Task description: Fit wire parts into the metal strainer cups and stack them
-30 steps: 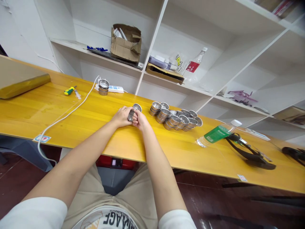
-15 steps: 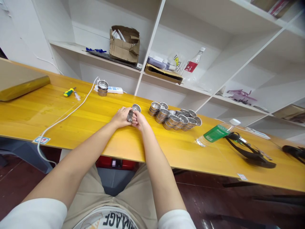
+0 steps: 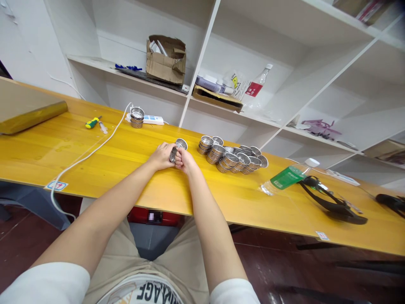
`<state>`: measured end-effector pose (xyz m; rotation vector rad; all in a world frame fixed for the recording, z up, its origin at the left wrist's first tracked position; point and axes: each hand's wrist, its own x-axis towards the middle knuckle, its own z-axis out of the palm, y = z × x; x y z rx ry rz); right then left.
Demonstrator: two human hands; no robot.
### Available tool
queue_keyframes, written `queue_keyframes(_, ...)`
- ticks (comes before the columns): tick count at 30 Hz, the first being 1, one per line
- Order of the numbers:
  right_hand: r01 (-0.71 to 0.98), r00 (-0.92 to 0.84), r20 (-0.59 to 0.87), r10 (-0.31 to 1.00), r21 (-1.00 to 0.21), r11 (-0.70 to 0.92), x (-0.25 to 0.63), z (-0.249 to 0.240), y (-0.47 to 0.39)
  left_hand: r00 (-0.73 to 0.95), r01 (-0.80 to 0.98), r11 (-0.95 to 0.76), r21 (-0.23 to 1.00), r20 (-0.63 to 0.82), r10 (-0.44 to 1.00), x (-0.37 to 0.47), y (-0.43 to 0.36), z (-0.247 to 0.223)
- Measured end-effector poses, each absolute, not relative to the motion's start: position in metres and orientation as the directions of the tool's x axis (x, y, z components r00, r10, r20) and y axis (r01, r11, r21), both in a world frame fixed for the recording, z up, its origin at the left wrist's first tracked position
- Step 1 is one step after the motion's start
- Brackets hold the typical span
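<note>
My left hand (image 3: 163, 156) is wrapped round a small metal strainer cup (image 3: 172, 155), its open mouth tilted toward me. Against the cup's right side, my right hand (image 3: 184, 160) is closed, fingers curled at its rim; whether a small item sits inside those fingers is hidden. Just behind my hands another perforated strainer cup (image 3: 181, 143) shows, partly covered by them. To the right stands a cluster of stacked perforated metal cups (image 3: 230, 159), several in all. A separate short stack of such cups (image 3: 137, 117) is at the back left.
On the yellow table (image 3: 104, 169) lie a screwdriver (image 3: 93, 122), a white cable (image 3: 91, 153) and a power strip (image 3: 153, 120). A green-labelled bottle (image 3: 287, 177) lies tilted at right, beside a black strapped headset (image 3: 329, 200). White shelving (image 3: 202, 50) rises behind.
My hands and the cup between them stay in nearly the same place. The whole view has shifted very slightly; nothing else visibly moves.
</note>
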<state>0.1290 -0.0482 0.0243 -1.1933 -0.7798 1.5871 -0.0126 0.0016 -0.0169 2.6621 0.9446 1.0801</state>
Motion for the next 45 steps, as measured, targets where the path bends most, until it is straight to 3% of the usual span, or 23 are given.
queue_keyframes(21,-0.295,0.004,-0.271,0.963,-0.920,-0.257,0.129,0.019,-0.047,0.559,0.450,-0.834,0.319,0.628,0.542,-0.013,0.003,-0.015)
queue_keyframes(23,-0.207,0.091,-0.190,0.977,-0.964,-0.168,0.128,0.017,-0.046,0.525,0.449,-0.825,0.343,0.646,0.555,-0.014,0.003,-0.014)
queue_keyframes(26,0.141,0.255,0.051,0.965,-0.990,0.015,0.129,0.012,-0.044,0.471,0.459,-0.804,0.377,0.664,0.581,-0.015,0.005,-0.014)
queue_keyframes(28,0.400,0.331,0.265,0.905,-0.909,0.120,0.131,0.008,-0.043,0.454,0.462,-0.797,0.389,0.668,0.589,-0.016,0.006,-0.014)
queue_keyframes(30,0.538,0.368,0.399,0.840,-0.828,0.157,0.134,0.006,-0.042,0.443,0.462,-0.793,0.398,0.671,0.595,-0.016,0.006,-0.013)
queue_keyframes(36,0.592,0.342,0.267,0.901,-0.806,0.015,0.140,0.004,-0.039,0.429,0.446,-0.800,0.401,0.689,0.584,-0.015,0.003,-0.011)
queue_keyframes(45,0.513,0.392,0.271,0.879,-0.857,0.036,0.144,0.002,-0.036,0.426,0.415,-0.836,0.360,0.735,0.528,-0.016,-0.004,-0.006)
